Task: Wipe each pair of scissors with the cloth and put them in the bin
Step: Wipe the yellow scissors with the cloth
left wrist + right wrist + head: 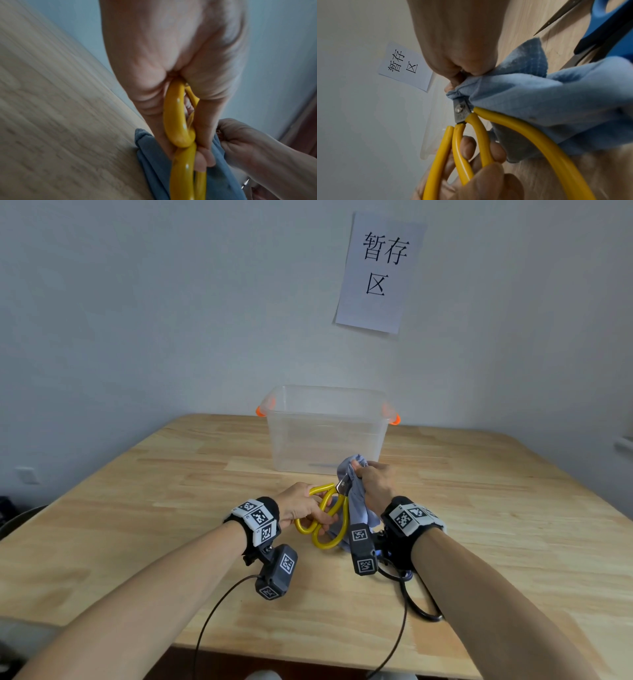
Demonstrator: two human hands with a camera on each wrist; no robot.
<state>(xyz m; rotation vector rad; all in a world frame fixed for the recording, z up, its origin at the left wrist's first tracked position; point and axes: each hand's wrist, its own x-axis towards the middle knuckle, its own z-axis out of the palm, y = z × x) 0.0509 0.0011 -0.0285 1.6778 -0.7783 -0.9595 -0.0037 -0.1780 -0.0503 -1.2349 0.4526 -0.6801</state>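
Observation:
My left hand point(305, 510) grips the yellow loop handles of a pair of scissors point(329, 518), held above the table in front of the bin. The same yellow scissors point(476, 135) show their steel pivot in the right wrist view, and their handles point(181, 121) run through my left fingers in the left wrist view. My right hand point(375, 482) pinches a blue-grey cloth point(356, 505) wrapped around the blades, which are hidden inside it. The cloth point(547, 102) hangs down to the right. The clear plastic bin point(327, 429) with orange latches stands just behind my hands.
A second pair of scissors with blue and black handles point(607, 29) lies on the wooden table point(137, 508) under my right wrist. A paper sign point(378, 272) hangs on the wall above the bin. Cables trail from both wrist cameras toward the table's near edge.

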